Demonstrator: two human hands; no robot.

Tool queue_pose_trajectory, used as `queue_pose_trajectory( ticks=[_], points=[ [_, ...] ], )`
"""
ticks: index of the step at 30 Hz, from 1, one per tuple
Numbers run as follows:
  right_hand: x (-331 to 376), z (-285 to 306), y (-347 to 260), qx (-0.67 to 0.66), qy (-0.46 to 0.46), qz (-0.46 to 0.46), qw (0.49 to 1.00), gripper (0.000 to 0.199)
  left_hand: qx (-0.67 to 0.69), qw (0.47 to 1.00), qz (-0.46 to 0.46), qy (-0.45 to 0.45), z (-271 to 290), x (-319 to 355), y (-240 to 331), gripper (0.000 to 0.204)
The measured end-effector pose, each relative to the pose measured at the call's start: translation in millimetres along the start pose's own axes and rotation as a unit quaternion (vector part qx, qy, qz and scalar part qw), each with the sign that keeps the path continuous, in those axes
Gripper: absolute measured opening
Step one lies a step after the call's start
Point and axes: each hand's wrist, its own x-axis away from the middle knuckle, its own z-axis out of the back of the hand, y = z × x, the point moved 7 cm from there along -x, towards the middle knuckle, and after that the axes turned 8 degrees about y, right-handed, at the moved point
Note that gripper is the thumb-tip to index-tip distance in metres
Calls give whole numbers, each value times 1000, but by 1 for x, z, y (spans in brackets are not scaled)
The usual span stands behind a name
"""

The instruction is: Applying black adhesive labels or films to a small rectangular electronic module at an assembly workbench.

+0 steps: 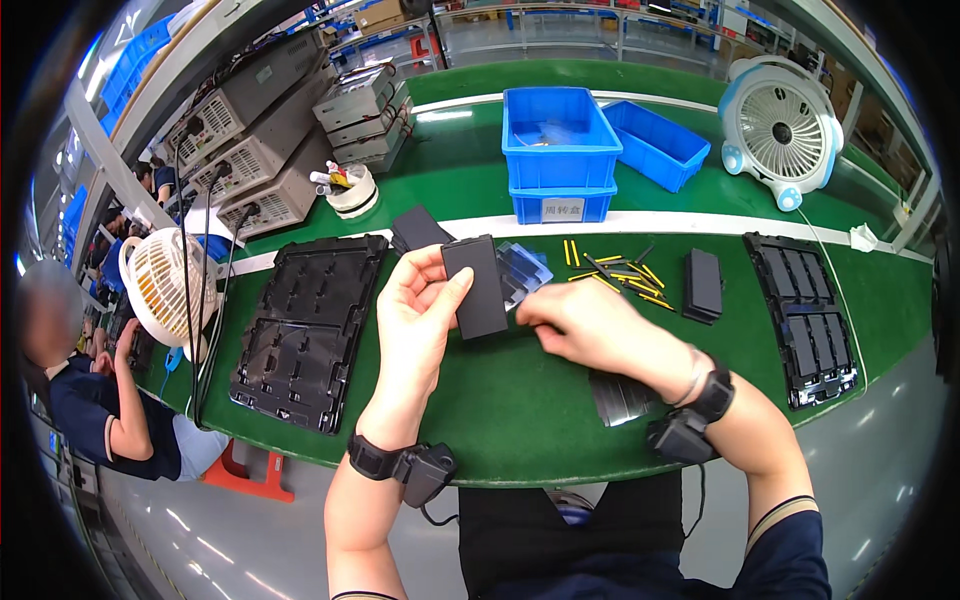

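My left hand (420, 305) is closed on a flat black rectangular block (480, 288), held upright above the green table with the thumb across its front. Just right of the block, my right hand (580, 318) has its fingers curled together; whatever they pinch, if anything, is hidden and slightly blurred. Behind the block lie clear bluish plastic sheets (524, 272) and another black block (420, 228). Black and yellow strips (625, 275) are scattered beyond my right hand. A small stack of black blocks (703, 285) sits to their right. Dark thin film sheets (622, 397) lie under my right forearm.
Black molded trays flank the work area: one on the left (310, 330), one holding several black blocks on the right (800, 318). Blue bins (562, 170), a blue box (655, 145), two fans (782, 135) and stacked metal units (255, 140) stand around. A person (125, 415) sits at left.
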Motion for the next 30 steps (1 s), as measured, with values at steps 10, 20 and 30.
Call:
queue_pose_trajectory(
  ticks=[10,20,30],
  points=[
    [10,51,25,-305,141,-236,912,18,-32,981,88,-170,-38,23,-28,27],
    [15,49,14,-232,171,-234,929,12,-56,980,83,-173,-43,28,-34,24],
    [19,38,21,-229,185,-233,927,12,-55,981,75,-170,-40,27,-36,25]
  ],
)
